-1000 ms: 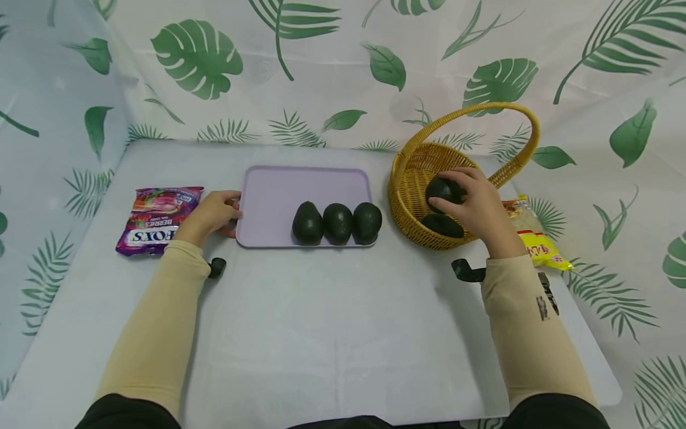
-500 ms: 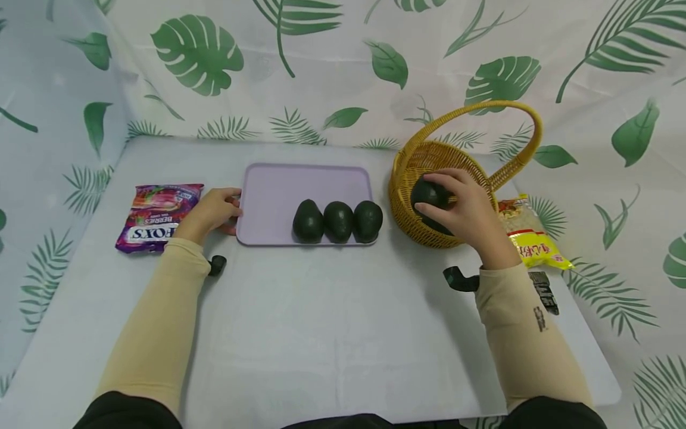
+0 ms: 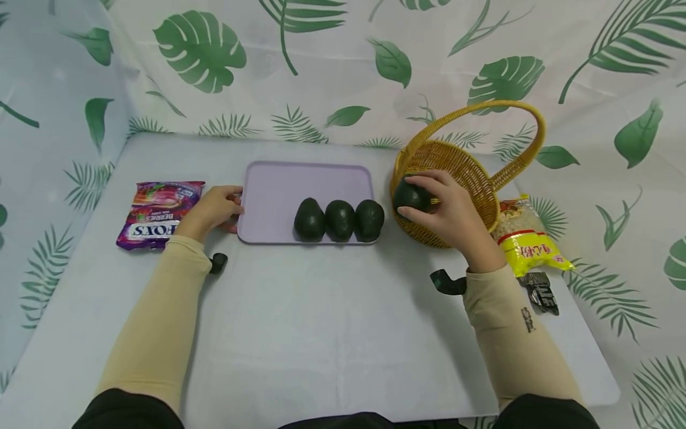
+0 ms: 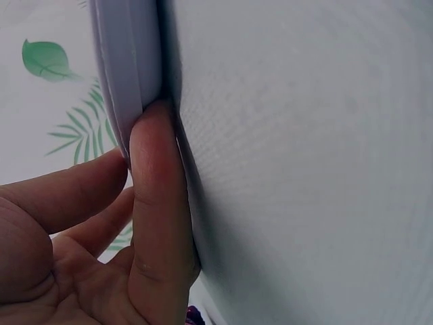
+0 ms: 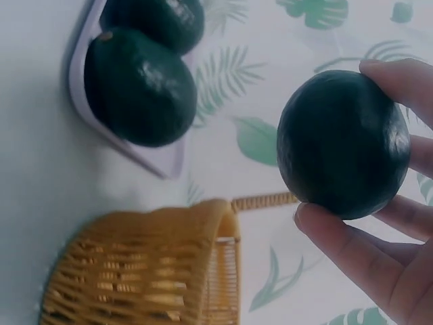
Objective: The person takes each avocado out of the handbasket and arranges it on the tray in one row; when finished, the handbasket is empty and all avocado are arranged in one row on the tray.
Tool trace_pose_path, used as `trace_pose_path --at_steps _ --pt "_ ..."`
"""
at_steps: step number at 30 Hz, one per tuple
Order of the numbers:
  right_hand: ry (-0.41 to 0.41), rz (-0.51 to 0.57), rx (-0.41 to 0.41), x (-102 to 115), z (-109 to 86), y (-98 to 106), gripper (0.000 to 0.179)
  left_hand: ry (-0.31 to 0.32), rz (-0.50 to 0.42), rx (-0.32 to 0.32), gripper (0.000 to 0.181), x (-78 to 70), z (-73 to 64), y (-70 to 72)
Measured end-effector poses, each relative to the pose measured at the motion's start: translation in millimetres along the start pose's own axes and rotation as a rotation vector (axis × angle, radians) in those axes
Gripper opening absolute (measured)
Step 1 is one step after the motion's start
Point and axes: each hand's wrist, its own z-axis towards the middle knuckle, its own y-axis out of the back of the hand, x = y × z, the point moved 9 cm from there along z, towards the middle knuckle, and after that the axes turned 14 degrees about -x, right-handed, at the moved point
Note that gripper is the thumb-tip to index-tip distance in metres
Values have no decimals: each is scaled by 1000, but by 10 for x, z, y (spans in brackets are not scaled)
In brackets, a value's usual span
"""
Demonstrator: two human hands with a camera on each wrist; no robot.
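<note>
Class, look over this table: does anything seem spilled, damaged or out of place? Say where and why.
Nothing looks spilled or damaged. One mild oddity: the purple bag, left of the tray, lies with its large FOX'S lettering upside down from the person's side.

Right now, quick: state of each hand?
Left hand: touching the tray at its edge; can't tell whether it grips.
Right hand: closed, holding an avocado.

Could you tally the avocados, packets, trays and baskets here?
Avocados: 4 in sight (3 on tray, 1 in right hand)
Packets: 3 (purple packet, yellow packet, black packet)
Trays: 1
Baskets: 1
Total: 9 in sight; hand hides part of basket
</note>
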Motion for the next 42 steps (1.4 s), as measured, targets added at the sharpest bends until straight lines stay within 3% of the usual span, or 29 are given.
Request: trace_pose_path --at_steps 42 --pt "49 179 127 565 217 -878 52 -2 6 -3 63 -3 1 -1"
